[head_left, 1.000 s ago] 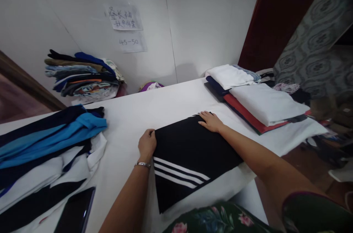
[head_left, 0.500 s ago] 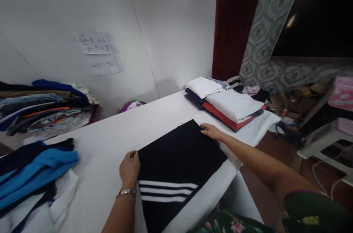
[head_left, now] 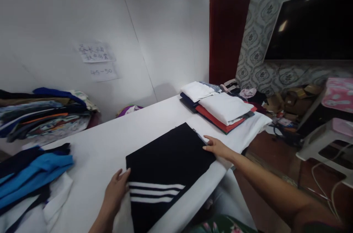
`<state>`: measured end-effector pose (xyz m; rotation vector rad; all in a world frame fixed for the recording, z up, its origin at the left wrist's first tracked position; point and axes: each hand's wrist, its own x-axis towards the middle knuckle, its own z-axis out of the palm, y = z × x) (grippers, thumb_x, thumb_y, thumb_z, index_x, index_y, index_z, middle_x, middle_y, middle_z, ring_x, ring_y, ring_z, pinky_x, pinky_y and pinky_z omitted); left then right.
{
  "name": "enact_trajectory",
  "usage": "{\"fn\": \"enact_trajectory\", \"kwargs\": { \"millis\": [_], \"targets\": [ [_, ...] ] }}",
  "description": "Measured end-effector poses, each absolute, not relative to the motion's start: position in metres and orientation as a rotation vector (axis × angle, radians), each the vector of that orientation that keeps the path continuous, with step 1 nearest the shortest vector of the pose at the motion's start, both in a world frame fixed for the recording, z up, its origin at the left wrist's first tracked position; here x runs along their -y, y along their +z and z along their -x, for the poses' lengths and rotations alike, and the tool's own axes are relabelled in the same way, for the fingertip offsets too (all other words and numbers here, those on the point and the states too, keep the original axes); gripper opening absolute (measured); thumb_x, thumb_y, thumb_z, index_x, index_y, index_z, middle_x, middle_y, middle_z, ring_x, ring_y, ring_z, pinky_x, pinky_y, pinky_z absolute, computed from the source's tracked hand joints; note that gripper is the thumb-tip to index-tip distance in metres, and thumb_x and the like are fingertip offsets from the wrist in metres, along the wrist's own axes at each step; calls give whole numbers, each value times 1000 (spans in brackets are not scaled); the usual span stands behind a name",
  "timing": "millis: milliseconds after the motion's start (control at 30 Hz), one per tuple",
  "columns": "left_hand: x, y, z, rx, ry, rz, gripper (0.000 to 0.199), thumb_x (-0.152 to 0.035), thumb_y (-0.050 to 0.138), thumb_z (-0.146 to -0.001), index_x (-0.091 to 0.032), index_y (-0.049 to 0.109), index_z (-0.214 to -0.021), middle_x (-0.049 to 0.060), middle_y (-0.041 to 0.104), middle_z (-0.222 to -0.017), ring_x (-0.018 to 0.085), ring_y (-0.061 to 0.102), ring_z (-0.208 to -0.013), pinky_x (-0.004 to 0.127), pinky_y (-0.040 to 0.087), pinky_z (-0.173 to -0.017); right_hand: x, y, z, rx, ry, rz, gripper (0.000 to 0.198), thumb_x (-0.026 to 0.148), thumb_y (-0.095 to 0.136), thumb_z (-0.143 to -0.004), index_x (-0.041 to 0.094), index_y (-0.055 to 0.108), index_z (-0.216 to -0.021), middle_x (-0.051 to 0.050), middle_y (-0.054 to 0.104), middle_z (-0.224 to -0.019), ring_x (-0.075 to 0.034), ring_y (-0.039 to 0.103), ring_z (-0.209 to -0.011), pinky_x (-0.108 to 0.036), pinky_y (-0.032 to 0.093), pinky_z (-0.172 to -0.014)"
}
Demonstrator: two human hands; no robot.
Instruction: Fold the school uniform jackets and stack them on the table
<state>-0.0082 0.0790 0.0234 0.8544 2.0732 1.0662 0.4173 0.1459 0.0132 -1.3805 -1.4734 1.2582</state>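
Observation:
A black garment (head_left: 165, 152) with three white stripes lies folded flat on the white-covered table (head_left: 96, 156), its lower end running to the near edge. My left hand (head_left: 116, 189) is at the garment's left side, thumb and fingers apart, the fingertips at the cloth edge just above the stripes. On the opposite side, my right hand (head_left: 217, 147) has its thumb and forefinger spread beside the right edge, holding nothing. Whether its lower fingers touch the cloth I cannot tell.
Folded clothes, with a white one (head_left: 226, 107) on top, are stacked at the table's far right. Loose blue and white clothes (head_left: 41, 170) lie at left, below a tall clothes pile (head_left: 44, 111). A plastic stool (head_left: 325, 144) stands on the floor at right.
Both hands have let go of the garment's upper corners. My left hand has moved down along the left edge, and my right hand down the right edge. The garment lies flat.

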Motion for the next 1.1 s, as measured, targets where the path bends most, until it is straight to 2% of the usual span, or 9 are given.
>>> {"fn": "enact_trajectory", "kwargs": {
  "millis": [100, 200, 333, 400, 500, 633, 733, 933, 1100],
  "targets": [
    [-47, 26, -8, -1932, 1116, -732, 43, -40, 59, -76, -24, 56, -116, 11, 67, -119, 26, 66, -106, 30, 56, -68, -141, 21, -415, 1211, 1508, 1279, 80, 32, 78, -68, 18, 44, -139, 2, 61, -73, -15, 59, -66, -29, 47, -64],
    [-27, 31, -26, -1819, 1090, -628, 41, -39, 62, -78, -24, 58, -115, 8, 72, -105, 24, 69, -95, 31, 56, -68, -138, 27, -411, 978, 1708, 1240, 76, 29, 78, -68, 22, 44, -136, -3, 69, -87, -21, 65, -89, -32, 51, -78],
    [-17, 40, -46, -1574, 1113, -574, 16, -35, 63, -78, -22, 67, -86, 5, 75, -90, 23, 71, -88, 32, 57, -78, -137, 30, -403, 944, 1897, 1051, 55, 31, 75, -72, 23, 55, -123, -8, 70, -107, -23, 66, -99, -37, 51, -89],
    [-18, 45, -52, -1521, 1109, -540, 16, -35, 61, -79, -20, 67, -81, 7, 75, -86, 24, 71, -87, 33, 57, -79, -137, 30, -399, 993, 1929, 956, 46, 30, 71, -74, 24, 59, -118, -7, 69, -110, -23, 67, -97, -37, 52, -90],
    [-20, 50, -56, -1475, 1075, -428, 20, -35, 59, -81, -18, 68, -87, 9, 75, -82, 26, 72, -86, 35, 58, -78, -138, 29, -392, 1000, 1906, 951, 55, 22, 67, -70, 27, 57, -123, -6, 69, -111, -22, 68, -92, -38, 53, -87],
    [-23, 54, -57, -1499, 1122, -367, 19, -23, 64, -75, -19, 66, -94, 6, 75, -80, 26, 72, -84, 36, 59, -76, -142, 38, -387, 1006, 1830, 930, 70, 16, 63, -64, 29, 51, -132, -4, 69, -112, -23, 68, -91, -38, 54, -84],
    [-22, 56, -56, -1481, 1190, -439, 29, -21, 67, -71, -23, 65, -100, 4, 76, -87, 27, 72, -87, 37, 60, -76, -148, 58, -388, 1077, 1775, 874, 71, 17, 62, -63, 28, 51, -132, -3, 70, -111, -23, 68, -92, -36, 54, -83],
    [-28, 73, -63, -1461, 1231, -501, 49, -33, 73, -64, -36, 62, -111, -2, 75, -95, 28, 71, -92, 39, 61, -74, -158, 108, -402, 1169, 1710, 788, 72, 19, 63, -63, 29, 51, -133, -2, 72, -101, -21, 69, -83, -34, 55, -77],
    [-58, 110, -94, -1419, 1316, -619, 51, -30, 71, -66, -34, 60, -116, -1, 75, -96, 27, 71, -92, 38, 61, -77, -171, 149, -435, 1209, 1564, 700, 75, 17, 63, -63, 29, 48, -135, -2, 72, -100, -19, 69, -81, -30, 55, -74]
  ]
}}
